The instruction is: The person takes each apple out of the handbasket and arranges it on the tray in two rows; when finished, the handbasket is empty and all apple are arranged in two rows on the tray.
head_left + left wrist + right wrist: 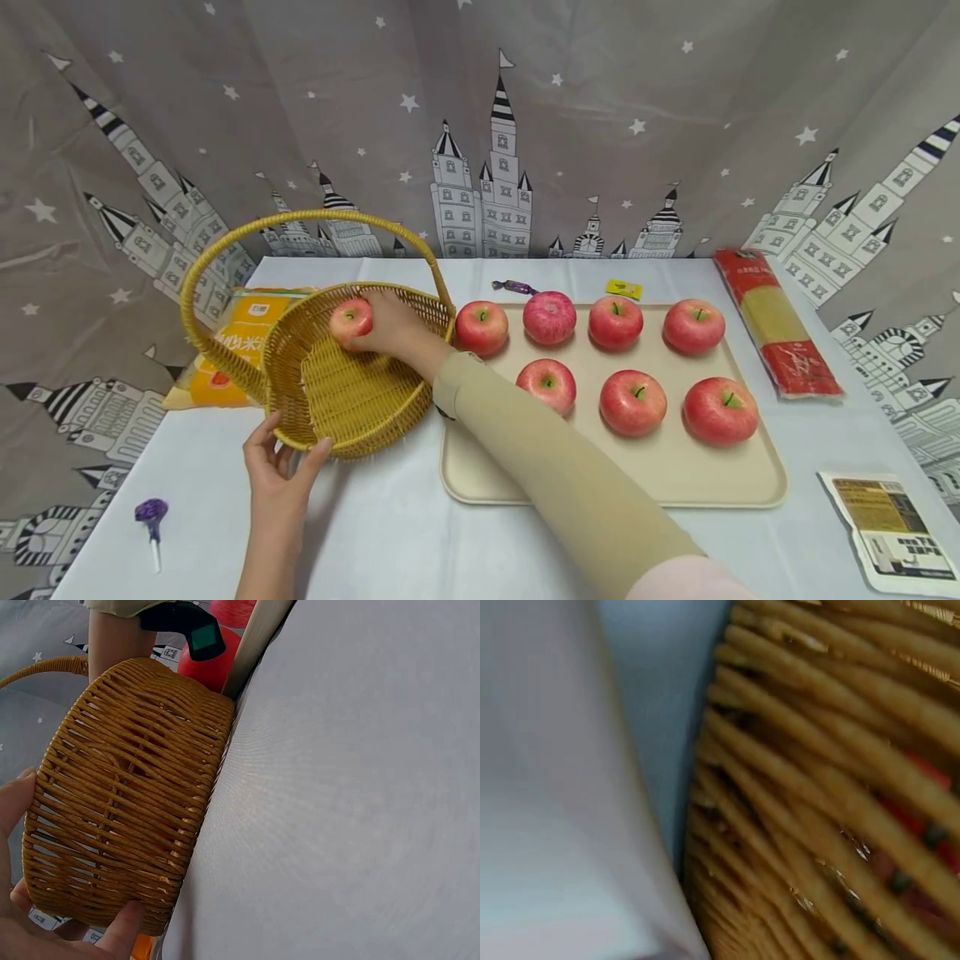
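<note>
A yellow woven basket [352, 425] with a tall arched handle stands at the left of the table. My left hand [276, 462] grips its near-left side, thumb on the rim; the left wrist view shows fingers on the wickerwork [120, 802]. Inside the basket, my right hand [393, 325] holds a red apple [350, 321] above the woven bottom, toward the back. Some of those fingers are hidden behind the fruit. Through gaps in the weave, red shows in the right wrist view. Several more red apples [633, 403] sit in two rows on a beige tray [615, 492], under and beyond the right sleeve.
An orange bag [225, 383] lies behind the basket. A purple lollipop [152, 521] is at the front left. Behind the tray lie a purple wrapped candy [515, 287] and a small yellow packet [624, 289]. A red-ended packet [780, 325] and a white-edged pouch [892, 533] lie on the right.
</note>
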Action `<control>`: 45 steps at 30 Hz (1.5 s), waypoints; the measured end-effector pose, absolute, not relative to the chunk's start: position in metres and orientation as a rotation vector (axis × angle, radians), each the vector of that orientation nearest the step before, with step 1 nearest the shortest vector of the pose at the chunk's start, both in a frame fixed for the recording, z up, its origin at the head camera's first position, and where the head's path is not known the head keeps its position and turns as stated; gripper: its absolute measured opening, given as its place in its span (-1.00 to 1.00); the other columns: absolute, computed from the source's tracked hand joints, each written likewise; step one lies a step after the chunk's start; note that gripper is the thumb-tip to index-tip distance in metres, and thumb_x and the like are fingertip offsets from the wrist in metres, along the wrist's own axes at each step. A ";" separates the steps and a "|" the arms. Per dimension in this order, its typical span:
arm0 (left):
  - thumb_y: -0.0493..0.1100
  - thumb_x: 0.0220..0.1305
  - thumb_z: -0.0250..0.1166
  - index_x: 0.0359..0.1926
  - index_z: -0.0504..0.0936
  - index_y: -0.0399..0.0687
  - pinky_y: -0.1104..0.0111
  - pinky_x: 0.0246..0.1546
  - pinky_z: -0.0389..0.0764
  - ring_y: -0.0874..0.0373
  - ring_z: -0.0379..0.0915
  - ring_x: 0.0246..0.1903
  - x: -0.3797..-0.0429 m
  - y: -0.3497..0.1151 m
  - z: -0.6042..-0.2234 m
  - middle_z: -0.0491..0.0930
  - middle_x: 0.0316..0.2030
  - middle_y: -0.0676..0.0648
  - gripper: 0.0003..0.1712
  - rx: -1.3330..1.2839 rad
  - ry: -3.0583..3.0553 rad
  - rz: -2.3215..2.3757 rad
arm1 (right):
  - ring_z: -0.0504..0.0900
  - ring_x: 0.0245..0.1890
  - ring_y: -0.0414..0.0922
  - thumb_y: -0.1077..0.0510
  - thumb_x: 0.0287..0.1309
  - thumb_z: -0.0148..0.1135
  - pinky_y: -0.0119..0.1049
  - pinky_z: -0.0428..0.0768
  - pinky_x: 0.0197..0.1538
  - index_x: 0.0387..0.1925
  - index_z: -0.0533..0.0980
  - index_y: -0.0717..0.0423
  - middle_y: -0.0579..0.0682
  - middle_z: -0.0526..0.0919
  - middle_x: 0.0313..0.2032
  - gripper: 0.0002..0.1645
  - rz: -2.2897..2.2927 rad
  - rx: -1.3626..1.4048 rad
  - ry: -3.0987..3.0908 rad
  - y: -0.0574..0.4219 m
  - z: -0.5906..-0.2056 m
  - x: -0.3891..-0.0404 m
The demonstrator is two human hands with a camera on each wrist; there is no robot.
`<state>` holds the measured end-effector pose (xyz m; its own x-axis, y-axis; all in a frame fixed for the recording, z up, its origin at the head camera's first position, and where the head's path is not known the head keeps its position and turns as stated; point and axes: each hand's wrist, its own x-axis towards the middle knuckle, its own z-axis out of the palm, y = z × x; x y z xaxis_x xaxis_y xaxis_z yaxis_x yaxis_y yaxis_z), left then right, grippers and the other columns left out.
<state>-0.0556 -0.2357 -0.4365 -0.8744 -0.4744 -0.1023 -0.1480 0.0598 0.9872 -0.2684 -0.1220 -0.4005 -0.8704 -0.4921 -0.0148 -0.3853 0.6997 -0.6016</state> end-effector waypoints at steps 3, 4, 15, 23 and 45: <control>-0.22 0.26 0.32 0.41 -0.05 0.21 0.33 0.35 0.15 -0.02 -0.18 0.43 -0.056 -0.235 -0.436 -0.17 0.43 -0.04 -0.11 0.625 -2.091 -1.896 | 0.47 0.05 -0.16 -0.22 -0.09 0.47 -0.38 0.48 0.09 0.25 0.33 0.08 -0.04 0.45 0.08 -0.07 -0.836 -0.753 2.781 -0.124 -0.404 -0.269; -0.22 0.26 0.32 0.41 -0.04 0.20 0.31 0.36 0.14 -0.02 -0.17 0.43 -0.057 -0.234 -0.436 -0.16 0.43 -0.03 -0.11 0.623 -2.094 -1.895 | 0.48 0.03 -0.16 -0.23 -0.10 0.47 -0.38 0.49 0.07 0.24 0.33 0.08 -0.05 0.45 0.06 -0.07 -0.808 -0.772 2.800 -0.123 -0.403 -0.269; -0.21 0.27 0.32 0.42 -0.07 0.17 0.25 0.38 0.12 -0.04 -0.16 0.43 -0.059 -0.231 -0.433 -0.16 0.44 -0.05 -0.10 0.609 -2.127 -1.889 | 0.47 0.01 -0.26 -0.11 -0.15 0.50 -0.47 0.49 0.02 0.29 0.32 0.05 -0.06 0.46 0.10 -0.05 -1.189 -1.040 2.688 -0.054 -0.365 -0.234; -0.20 0.26 0.33 0.41 -0.05 0.19 0.31 0.37 0.11 -0.01 -0.17 0.43 -0.057 -0.235 -0.432 -0.18 0.45 -0.02 -0.11 0.626 -2.107 -1.896 | 0.47 -0.03 -0.25 -0.16 -0.14 0.47 -0.31 0.54 0.02 0.24 0.32 -0.06 -0.14 0.44 0.06 -0.10 -1.200 -0.932 2.768 0.030 -0.365 -0.190; -0.19 0.27 0.32 0.42 -0.07 0.22 0.34 0.34 0.19 -0.02 -0.20 0.44 -0.055 -0.234 -0.434 -0.19 0.45 -0.02 -0.10 0.631 -2.118 -1.886 | 0.54 -0.24 -0.15 -0.06 0.02 0.43 -0.33 0.55 -0.21 0.36 0.16 0.05 -0.05 0.39 0.12 -0.05 -0.656 -0.858 2.683 0.049 -0.394 -0.160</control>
<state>-0.0548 -0.2336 -0.4343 -0.8793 -0.4641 -0.1072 -0.1602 0.0763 0.9841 -0.1601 0.0489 -0.3937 -0.7956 -0.5980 -0.0967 -0.4858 0.7253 -0.4878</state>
